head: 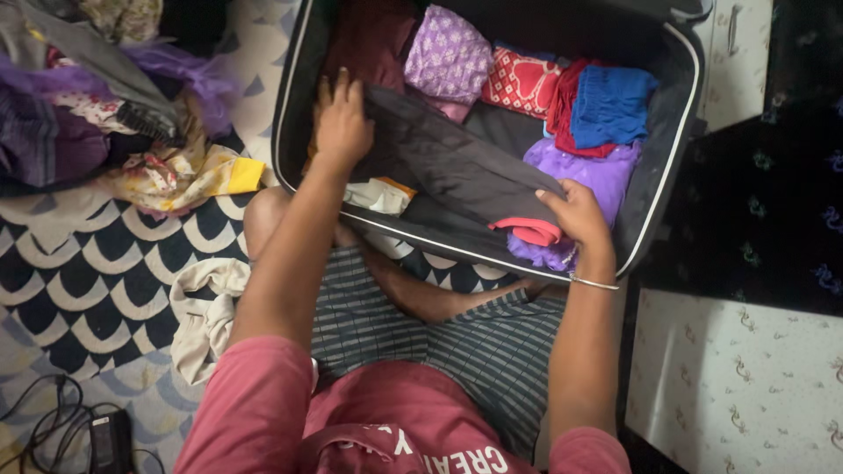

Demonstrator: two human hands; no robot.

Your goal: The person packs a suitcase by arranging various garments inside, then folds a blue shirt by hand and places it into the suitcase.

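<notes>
An open dark suitcase (672, 154) lies in front of my knees, packed with folded clothes. My left hand (341, 118) presses flat on the far left end of a folded dark grey garment (457, 162) lying across the case. At that garment's near right corner, my right hand (575, 211) grips its edge above a red cloth (529, 232). Purple (448, 54), red patterned (520, 81), blue (610, 104) and lilac (590, 171) folded clothes fill the back and right of the case.
A heap of loose clothes (97, 105) lies at the left on a black and white patterned mat (97, 272). A beige cloth (204, 312) sits by my left knee. A charger with cables (107, 437) is at the lower left. White patterned furniture (746, 377) stands at the right.
</notes>
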